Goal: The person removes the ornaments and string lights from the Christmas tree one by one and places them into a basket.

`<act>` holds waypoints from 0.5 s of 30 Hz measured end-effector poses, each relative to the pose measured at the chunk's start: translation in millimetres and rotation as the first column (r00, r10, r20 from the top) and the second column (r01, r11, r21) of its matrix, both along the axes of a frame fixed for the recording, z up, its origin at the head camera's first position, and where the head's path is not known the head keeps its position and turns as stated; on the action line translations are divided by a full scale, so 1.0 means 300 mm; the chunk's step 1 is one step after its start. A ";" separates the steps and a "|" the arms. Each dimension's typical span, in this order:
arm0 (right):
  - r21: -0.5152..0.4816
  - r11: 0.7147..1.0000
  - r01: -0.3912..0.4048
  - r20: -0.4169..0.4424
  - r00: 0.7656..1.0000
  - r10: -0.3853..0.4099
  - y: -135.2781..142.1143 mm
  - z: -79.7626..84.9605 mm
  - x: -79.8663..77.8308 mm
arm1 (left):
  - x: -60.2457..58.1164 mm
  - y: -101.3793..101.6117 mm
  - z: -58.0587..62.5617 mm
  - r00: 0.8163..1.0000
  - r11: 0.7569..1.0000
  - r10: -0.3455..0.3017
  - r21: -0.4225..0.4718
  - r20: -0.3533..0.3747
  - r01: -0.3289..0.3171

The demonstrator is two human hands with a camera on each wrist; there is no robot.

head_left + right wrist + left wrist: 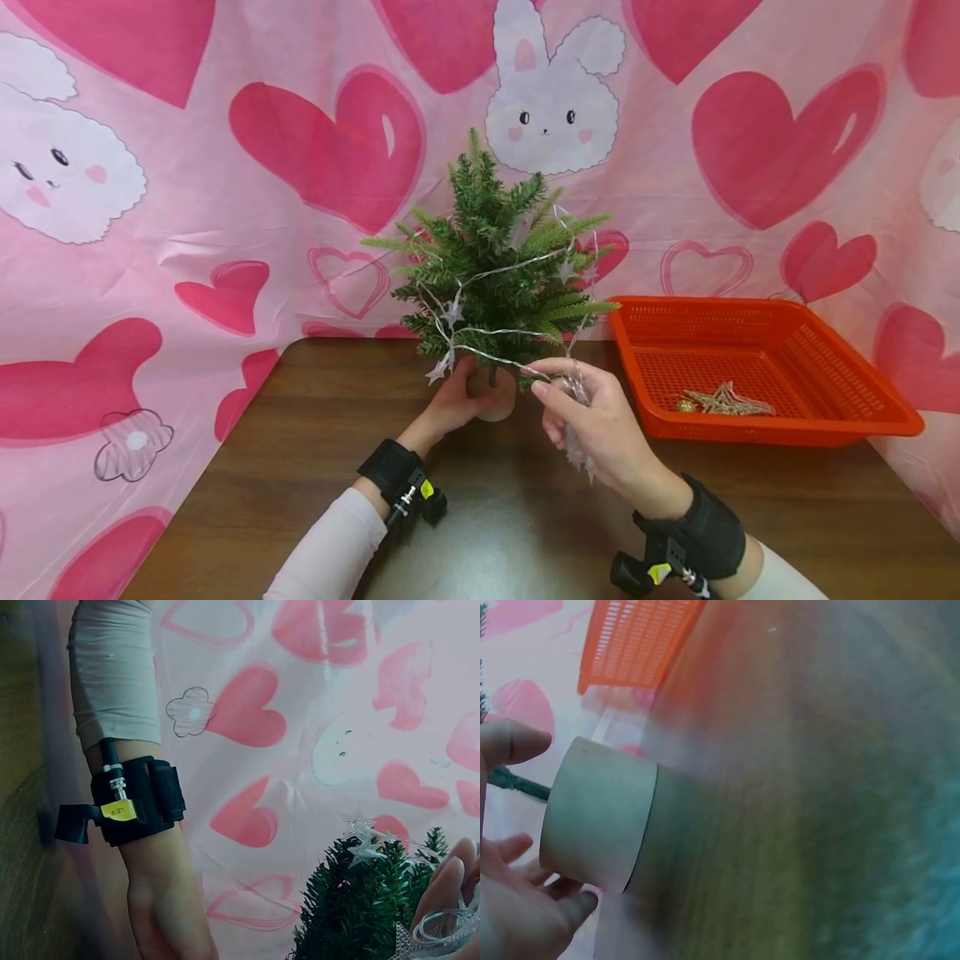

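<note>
A small green artificial Christmas tree (pixel 487 233) stands upright on the table, its round pale base (pixel 596 817) large in the left wrist view. My left hand (pixel 448 406) holds this base from the left, fingers curled about its side; the thumb shows near its top edge. Clear string lights with star-shaped covers (pixel 452 313) loop across the branches. To the right of the base, my right hand (pixel 603 421) grips the bunched remainder of the string, and a strand runs from its fingertips to the tree. Some stars dangle below the palm.
An orange plastic basket (pixel 780 427) stands on the table at the right. Inside lie a glittery star ornament (pixel 729 401) and a small gold ball (pixel 686 406). Behind the brown wooden table (pixel 247 500) hangs a pink cloth (pixel 300 208) with hearts and rabbits.
</note>
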State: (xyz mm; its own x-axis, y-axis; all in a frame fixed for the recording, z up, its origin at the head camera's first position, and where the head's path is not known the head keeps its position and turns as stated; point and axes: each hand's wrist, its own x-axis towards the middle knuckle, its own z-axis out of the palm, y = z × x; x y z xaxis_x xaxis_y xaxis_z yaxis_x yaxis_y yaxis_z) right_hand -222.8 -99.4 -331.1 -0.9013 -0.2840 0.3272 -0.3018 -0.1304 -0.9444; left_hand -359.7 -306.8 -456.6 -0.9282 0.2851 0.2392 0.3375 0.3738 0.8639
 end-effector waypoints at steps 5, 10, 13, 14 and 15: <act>-0.018 0.999 0.031 0.014 0.999 -0.031 0.004 0.000 -0.001 | -0.004 -0.006 0.006 0.999 1.000 -0.025 0.005 0.041 0.025; -0.087 0.996 0.036 0.008 0.999 -0.036 0.009 -0.001 -0.003 | 0.008 -0.003 0.007 0.999 1.000 -0.027 0.014 0.031 0.026; -0.141 0.990 0.013 -0.006 1.000 -0.014 0.014 0.002 -0.003 | 0.012 0.000 0.003 0.999 0.999 -0.033 0.023 0.010 0.033; -0.155 0.988 0.004 -0.005 1.000 -0.005 0.015 0.004 -0.003 | 0.013 0.000 0.000 0.999 0.999 -0.035 0.026 -0.004 0.035; -0.164 0.986 -0.003 -0.006 1.000 0.002 0.017 0.006 -0.003 | 0.015 0.001 0.000 0.999 0.999 -0.033 0.027 -0.010 0.033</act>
